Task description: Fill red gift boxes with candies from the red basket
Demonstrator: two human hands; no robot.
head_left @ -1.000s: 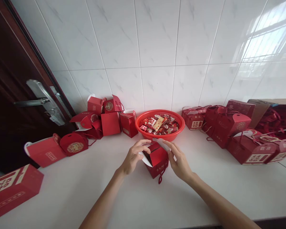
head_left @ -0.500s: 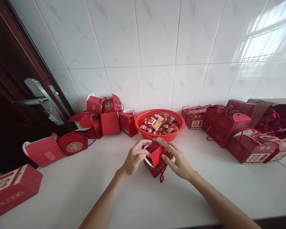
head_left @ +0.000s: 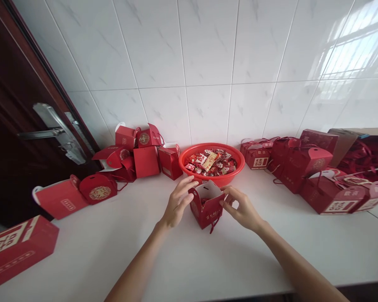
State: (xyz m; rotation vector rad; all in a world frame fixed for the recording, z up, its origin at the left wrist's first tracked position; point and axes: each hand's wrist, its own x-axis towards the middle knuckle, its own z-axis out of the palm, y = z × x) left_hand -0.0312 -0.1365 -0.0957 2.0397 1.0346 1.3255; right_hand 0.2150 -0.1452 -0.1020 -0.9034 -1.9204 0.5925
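Observation:
A small red candy box (head_left: 210, 213) with gold lettering and a dark red cord stands upright on the white table, its top open. Its flaps point up, showing a white inner side and some wrapped pieces deep inside. My left hand (head_left: 178, 202) is at the box's left edge with fingers apart, holding nothing. On the other side, my right hand (head_left: 242, 208) pinches the box's right edge between thumb and fingers. Right behind the box sits a red plastic basket (head_left: 185, 170) filled with wrapped candies (head_left: 211, 161).
Several red boxes (head_left: 146, 162) are stacked at the left, with one large box (head_left: 23, 251) near the front. More corded red boxes (head_left: 329, 195) stand at the right beside an open carton (head_left: 343, 144). A tiled wall (head_left: 208, 46) closes the back; a dark door (head_left: 12, 100) is at left.
The red flap that lay across the box's top now stands up, so the inside shows. My left hand has come off the flap; my right hand has shifted to the right edge.

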